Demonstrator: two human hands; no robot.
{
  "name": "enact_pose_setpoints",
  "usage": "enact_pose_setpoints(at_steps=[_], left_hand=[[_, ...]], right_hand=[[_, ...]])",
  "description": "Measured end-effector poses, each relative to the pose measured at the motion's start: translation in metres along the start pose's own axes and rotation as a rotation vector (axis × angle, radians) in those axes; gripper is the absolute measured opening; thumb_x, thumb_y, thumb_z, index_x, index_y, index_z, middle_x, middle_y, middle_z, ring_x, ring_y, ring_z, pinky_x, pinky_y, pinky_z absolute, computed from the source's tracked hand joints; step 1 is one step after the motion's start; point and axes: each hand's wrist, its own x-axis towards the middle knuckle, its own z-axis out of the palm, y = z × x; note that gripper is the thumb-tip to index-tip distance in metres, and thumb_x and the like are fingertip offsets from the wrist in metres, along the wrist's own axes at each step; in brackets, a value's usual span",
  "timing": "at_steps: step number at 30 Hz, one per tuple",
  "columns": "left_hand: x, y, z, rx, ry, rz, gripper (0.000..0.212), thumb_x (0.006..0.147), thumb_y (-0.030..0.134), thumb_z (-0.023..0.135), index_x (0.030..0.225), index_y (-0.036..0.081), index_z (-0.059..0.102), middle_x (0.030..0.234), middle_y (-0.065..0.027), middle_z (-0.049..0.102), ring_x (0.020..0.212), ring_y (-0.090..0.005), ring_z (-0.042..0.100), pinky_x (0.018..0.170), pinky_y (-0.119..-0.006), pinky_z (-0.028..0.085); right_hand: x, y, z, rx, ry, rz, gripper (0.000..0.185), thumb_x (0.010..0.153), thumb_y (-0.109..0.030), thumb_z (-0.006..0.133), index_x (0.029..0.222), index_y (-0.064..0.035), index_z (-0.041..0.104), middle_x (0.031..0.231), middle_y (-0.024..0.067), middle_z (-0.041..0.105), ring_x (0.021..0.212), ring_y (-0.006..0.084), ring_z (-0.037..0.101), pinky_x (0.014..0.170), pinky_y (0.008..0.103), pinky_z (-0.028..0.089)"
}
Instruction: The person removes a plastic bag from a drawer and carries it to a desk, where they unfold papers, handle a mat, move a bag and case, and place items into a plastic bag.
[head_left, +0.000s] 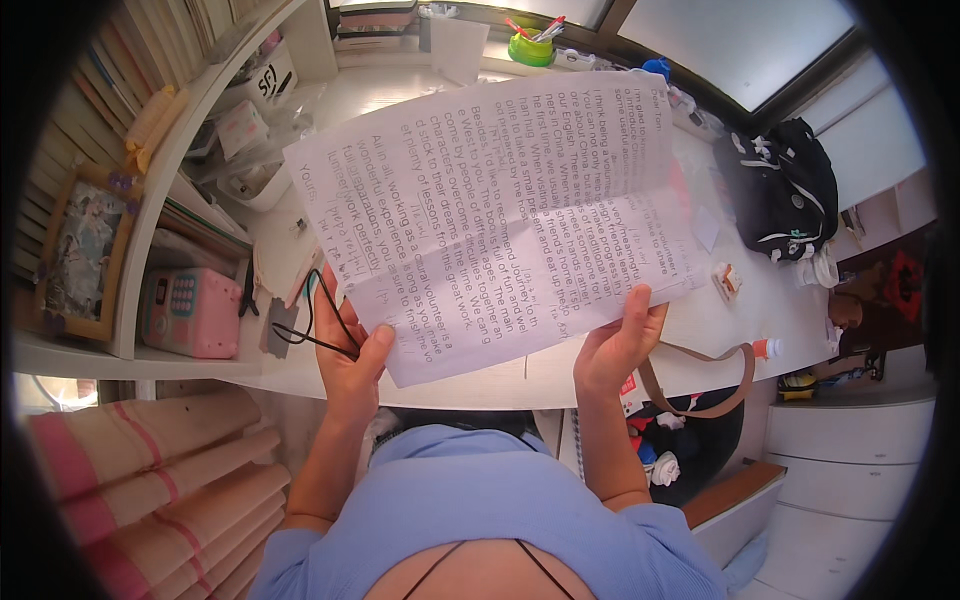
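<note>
A creased sheet of white paper (480, 232) is held up over the desk, bearing printed lines and handwritten notes. The lines run sideways and slope across the page. At its lower left corner my left hand (351, 352) grips the edge, thumb in front and fingers behind. A thin black cord loop (319, 315) hangs around that hand. My right hand (621, 341) pinches the lower right edge, its thumb on the front side. Much of the desk behind the sheet is hidden by it.
A white desk (465, 390) lies below. Left are shelves with a pink toy safe (191, 313) and a framed picture (84, 251). At the back stands a green pen holder (531, 49). Right are a black backpack (780, 191), a brown strap (701, 411) and a small bottle (766, 349).
</note>
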Motion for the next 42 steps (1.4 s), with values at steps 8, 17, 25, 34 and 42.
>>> enact_pose_setpoints(at_steps=[8, 17, 25, 34, 42], left_hand=[[-0.002, -0.002, -0.007, 0.020, -0.030, -0.024, 0.073, 0.073, 0.009, 0.061, 0.132, -0.001, 0.020, 0.122, -0.0122, 0.044, 0.113, -0.0179, 0.044, 0.093, -0.030, 0.037], [-0.008, -0.010, -0.013, 0.047, -0.100, -0.074, 0.079, 0.071, 0.017, 0.064, 0.133, -0.004, 0.018, 0.125, -0.0135, 0.039, 0.115, -0.0201, 0.041, 0.095, -0.031, 0.033], [-0.021, -0.028, -0.034, 0.013, -0.369, -0.138, 0.072, 0.070, 0.011, 0.066, 0.129, -0.004, 0.028, 0.123, -0.0141, 0.043, 0.111, -0.0202, 0.044, 0.092, -0.034, 0.037], [-0.005, -0.010, -0.007, -0.263, -0.423, -0.035, 0.099, 0.063, 0.027, 0.079, 0.136, 0.000, 0.018, 0.119, -0.0168, 0.046, 0.050, -0.0053, 0.046, 0.039, -0.015, 0.032], [0.026, -0.003, -0.042, 0.453, -0.215, -0.188, 0.066, 0.074, 0.022, 0.069, 0.126, -0.001, 0.037, 0.113, -0.0121, 0.050, 0.066, -0.0064, 0.053, 0.059, -0.019, 0.044]], right_hand=[[0.002, 0.005, -0.004, -0.055, -0.044, -0.015, 0.037, 0.089, -0.012, 0.045, 0.122, 0.0008, 0.035, 0.120, 0.0122, 0.047, 0.108, 0.0179, 0.048, 0.095, 0.0329, 0.037], [0.005, 0.004, -0.004, 0.028, -0.046, -0.018, 0.034, 0.088, -0.008, 0.049, 0.118, 0.0005, 0.038, 0.114, 0.0084, 0.049, 0.103, 0.0105, 0.047, 0.091, 0.0265, 0.036], [0.018, 0.000, -0.008, -0.122, -0.185, -0.051, 0.040, 0.088, -0.011, 0.048, 0.124, 0.0004, 0.034, 0.120, 0.0091, 0.046, 0.110, 0.0132, 0.043, 0.094, 0.0291, 0.033], [0.005, -0.004, -0.003, -0.203, -0.492, 0.377, 0.041, 0.091, -0.019, 0.040, 0.126, 0.0015, 0.035, 0.111, 0.0072, 0.051, 0.104, 0.0163, 0.049, 0.091, 0.0291, 0.038], [-0.007, 0.019, -0.031, 0.014, -0.428, 0.676, 0.038, 0.091, -0.029, 0.042, 0.115, -0.0004, 0.048, 0.103, 0.0090, 0.058, 0.092, 0.0157, 0.058, 0.076, 0.0246, 0.047]])
